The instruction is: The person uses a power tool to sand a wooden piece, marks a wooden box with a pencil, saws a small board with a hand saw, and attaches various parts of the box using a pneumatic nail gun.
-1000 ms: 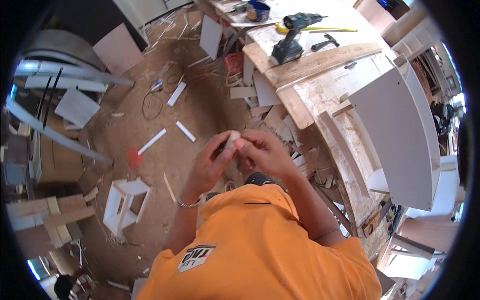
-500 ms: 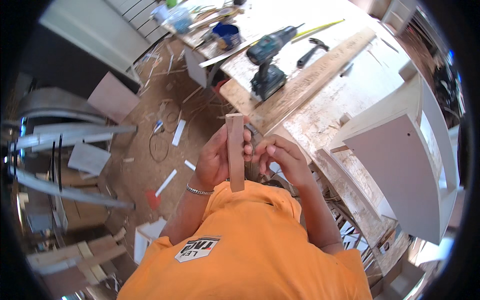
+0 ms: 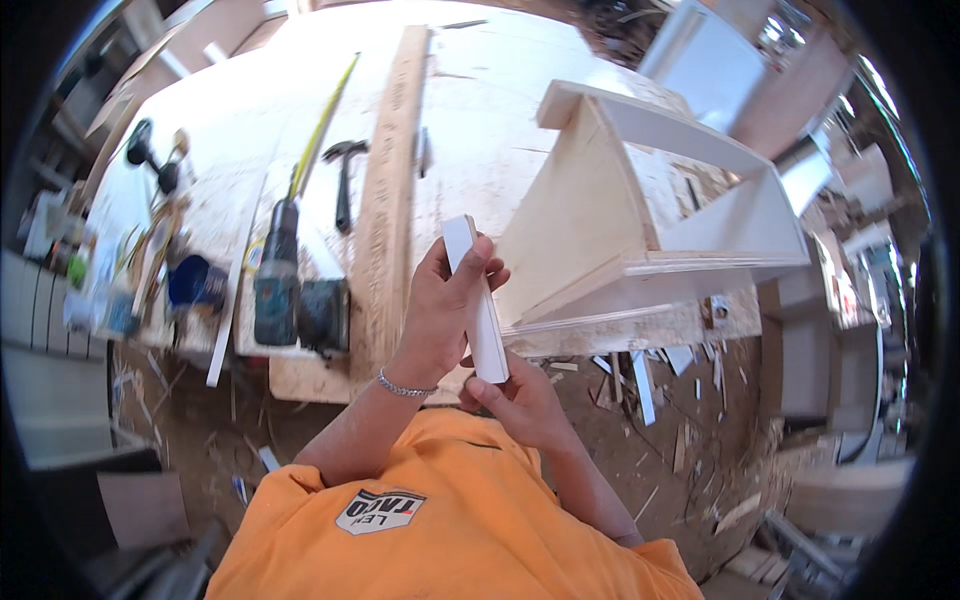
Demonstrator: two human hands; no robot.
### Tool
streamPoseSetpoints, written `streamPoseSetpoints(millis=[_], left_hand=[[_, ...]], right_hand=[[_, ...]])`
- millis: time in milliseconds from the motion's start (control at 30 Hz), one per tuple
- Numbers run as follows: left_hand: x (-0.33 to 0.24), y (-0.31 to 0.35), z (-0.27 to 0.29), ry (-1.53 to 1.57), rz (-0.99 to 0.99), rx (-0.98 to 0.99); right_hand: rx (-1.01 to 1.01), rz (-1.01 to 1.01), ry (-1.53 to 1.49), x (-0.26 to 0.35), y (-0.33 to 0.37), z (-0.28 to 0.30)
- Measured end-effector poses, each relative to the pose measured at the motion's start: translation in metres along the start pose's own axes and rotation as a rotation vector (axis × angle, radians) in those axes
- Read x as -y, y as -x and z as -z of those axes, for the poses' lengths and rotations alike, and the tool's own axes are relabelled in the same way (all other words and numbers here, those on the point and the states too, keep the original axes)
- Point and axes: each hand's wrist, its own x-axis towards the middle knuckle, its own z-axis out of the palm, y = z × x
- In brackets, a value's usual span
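A short, narrow wood strip (image 3: 479, 300) with a white face is held slantwise in front of my chest. My left hand (image 3: 447, 290), with a chain bracelet at the wrist, is closed round its upper half, thumb lying across the white face. At the strip's lower end, my right hand (image 3: 522, 402) grips it with thumb and fingers; some of those fingers are hidden behind the strip. Just beyond my hands stands a white cabinet frame (image 3: 580, 215) with an open side, resting on the worktable (image 3: 480, 110).
On the table lie a long wooden board (image 3: 385, 200), a hammer (image 3: 343, 185), a cordless drill (image 3: 277, 290), a yellow tape measure blade (image 3: 325, 125) and a dark blue container (image 3: 193, 283). Offcuts (image 3: 643, 388) litter the floor below the table's near edge.
My view has swung right to face the table. The strip now shows its white face instead of a brown one. My right hand, earlier apart from it, now holds its lower end.
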Motion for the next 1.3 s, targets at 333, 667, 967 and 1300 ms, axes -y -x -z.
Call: streamPoseSetpoints(millis=[333, 667, 967, 1300], left_hand=[[-0.088, -0.053, -0.044, -0.394, 0.088, 0.479], [-0.069, -0.074, -0.077, -0.35, 0.038, 0.482], [-0.063, -0.06, -0.083, -0.371, -0.032, 0.349], [-0.055, -0.052, -0.098, -0.342, -0.067, 0.317]], right_hand=[[-0.512, 0.123, 0.224, 0.111, 0.005, -0.016], [-1.011, 0.576, 0.854, 0.158, -0.017, 0.055], [-0.679, 0.685, 1.148, 0.152, -0.014, 0.072], [-0.734, 0.74, 1.183, 0.14, -0.019, 0.075]])
